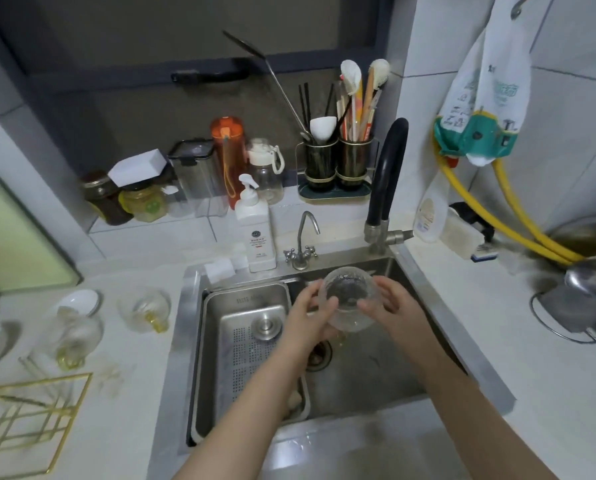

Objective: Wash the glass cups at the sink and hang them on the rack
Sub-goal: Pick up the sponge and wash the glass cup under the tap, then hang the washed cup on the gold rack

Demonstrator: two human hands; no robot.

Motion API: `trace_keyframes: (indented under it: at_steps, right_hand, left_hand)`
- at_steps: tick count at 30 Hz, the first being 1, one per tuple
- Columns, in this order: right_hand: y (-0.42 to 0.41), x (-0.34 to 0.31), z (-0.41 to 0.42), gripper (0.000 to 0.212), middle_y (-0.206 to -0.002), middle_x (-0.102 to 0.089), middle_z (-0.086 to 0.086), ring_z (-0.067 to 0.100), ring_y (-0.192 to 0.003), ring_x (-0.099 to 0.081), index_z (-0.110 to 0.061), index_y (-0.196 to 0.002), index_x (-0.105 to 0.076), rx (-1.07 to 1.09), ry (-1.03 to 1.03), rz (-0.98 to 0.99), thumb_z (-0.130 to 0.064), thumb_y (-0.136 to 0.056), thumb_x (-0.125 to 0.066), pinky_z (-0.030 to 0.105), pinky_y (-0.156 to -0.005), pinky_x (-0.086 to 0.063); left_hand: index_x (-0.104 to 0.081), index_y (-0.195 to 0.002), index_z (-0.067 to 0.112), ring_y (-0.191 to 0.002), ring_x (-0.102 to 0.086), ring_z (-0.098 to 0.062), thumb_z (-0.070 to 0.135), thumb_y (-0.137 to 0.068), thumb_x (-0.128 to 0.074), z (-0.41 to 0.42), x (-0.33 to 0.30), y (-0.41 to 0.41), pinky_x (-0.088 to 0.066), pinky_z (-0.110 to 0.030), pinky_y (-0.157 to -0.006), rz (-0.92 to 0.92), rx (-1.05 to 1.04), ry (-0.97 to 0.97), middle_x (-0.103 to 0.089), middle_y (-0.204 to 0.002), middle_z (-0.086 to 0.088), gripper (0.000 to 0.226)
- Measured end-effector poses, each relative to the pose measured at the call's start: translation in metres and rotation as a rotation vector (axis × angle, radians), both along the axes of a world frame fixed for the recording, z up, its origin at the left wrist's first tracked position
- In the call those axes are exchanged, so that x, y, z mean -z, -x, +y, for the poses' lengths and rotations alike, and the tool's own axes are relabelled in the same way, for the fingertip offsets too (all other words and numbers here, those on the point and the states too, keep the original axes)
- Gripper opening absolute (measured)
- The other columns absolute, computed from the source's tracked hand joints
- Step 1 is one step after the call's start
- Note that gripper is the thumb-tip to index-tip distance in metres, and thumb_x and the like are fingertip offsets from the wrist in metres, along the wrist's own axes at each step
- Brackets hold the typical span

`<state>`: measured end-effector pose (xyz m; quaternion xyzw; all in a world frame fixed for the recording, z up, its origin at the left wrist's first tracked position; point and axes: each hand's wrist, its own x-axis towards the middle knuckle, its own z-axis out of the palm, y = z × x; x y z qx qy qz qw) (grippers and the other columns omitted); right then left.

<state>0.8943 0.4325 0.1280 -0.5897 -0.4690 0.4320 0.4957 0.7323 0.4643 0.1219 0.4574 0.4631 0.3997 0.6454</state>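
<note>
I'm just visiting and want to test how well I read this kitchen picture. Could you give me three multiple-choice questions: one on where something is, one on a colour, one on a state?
1. Where is the glass cup being held?
A. Over the sink
B. On the gold rack
C. Beside the jars

2. What colour are the hoses on the right wall?
A. Yellow
B. Red
C. Black

3. How is the cup held?
A. Left hand only
B. Both hands
C. Standing unheld

Answers:
1 A: it hangs above the sink basin.
2 A: the hoses are yellow.
3 B: the left hand and right hand grip its sides.
</note>
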Motion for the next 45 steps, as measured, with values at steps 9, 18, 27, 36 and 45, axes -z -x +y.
trace_keyframes:
  at_steps: [9,18,27,36,45]
  right_hand:
    - [0.042,-0.003,-0.026,0.039,-0.099,-0.053,-0.031,-0.017,-0.082,-0.057,-0.041,-0.108,-0.05,-0.203,-0.004,0.109,-0.013,-0.086,-0.065,0.002,-0.06,-0.045]
    - [0.129,0.009,-0.04,0.046,-0.125,-0.061,-0.001,0.016,-0.114,-0.059,-0.023,-0.122,-0.053,-0.416,0.058,0.165,-0.012,-0.081,-0.071,0.041,-0.102,-0.047]
    - [0.267,0.011,-0.068,0.043,-0.1,-0.064,-0.008,0.004,-0.09,-0.063,-0.025,-0.111,-0.052,-0.65,0.111,0.218,0.004,-0.082,-0.065,0.021,-0.075,-0.055]
    - [0.408,0.013,-0.097,0.034,-0.109,-0.064,-0.001,0.013,-0.099,-0.062,-0.026,-0.105,-0.052,-0.682,0.121,0.181,-0.007,-0.082,-0.069,0.037,-0.091,-0.051]
    - [0.488,0.032,-0.095,0.042,-0.102,-0.061,-0.006,0.0,-0.087,-0.059,-0.01,-0.128,-0.05,-0.592,0.193,0.124,-0.005,-0.088,-0.061,0.019,-0.074,-0.048]
  left_hand:
    - [-0.043,-0.139,0.02,-0.102,-0.063,-0.012,0.013,-0.09,-0.062,-0.05,-0.005,0.038,-0.058,-0.024,-0.072,-0.062,-0.223,0.044,-0.055,-0.132,-0.003,0.053]
    - [-0.047,-0.135,0.026,-0.105,-0.062,-0.015,0.017,-0.086,-0.067,-0.116,0.0,0.118,-0.055,-0.021,-0.067,-0.092,-0.531,0.041,-0.059,-0.13,-0.003,0.054]
    - [-0.053,-0.132,0.027,-0.093,-0.065,-0.02,0.021,-0.087,-0.068,-0.184,-0.002,0.243,-0.056,-0.041,-0.086,-0.069,-0.773,0.031,-0.059,-0.124,-0.015,0.047]
    - [-0.053,-0.127,0.028,-0.093,-0.065,-0.018,0.025,-0.086,-0.068,-0.217,0.005,0.371,-0.057,-0.037,-0.081,-0.069,-0.896,0.027,-0.061,-0.113,-0.007,0.044]
    - [-0.048,-0.125,0.01,-0.1,-0.067,-0.024,0.016,-0.089,-0.065,-0.197,0.032,0.455,-0.058,-0.027,-0.065,-0.11,-0.88,0.151,-0.063,-0.116,-0.013,0.04]
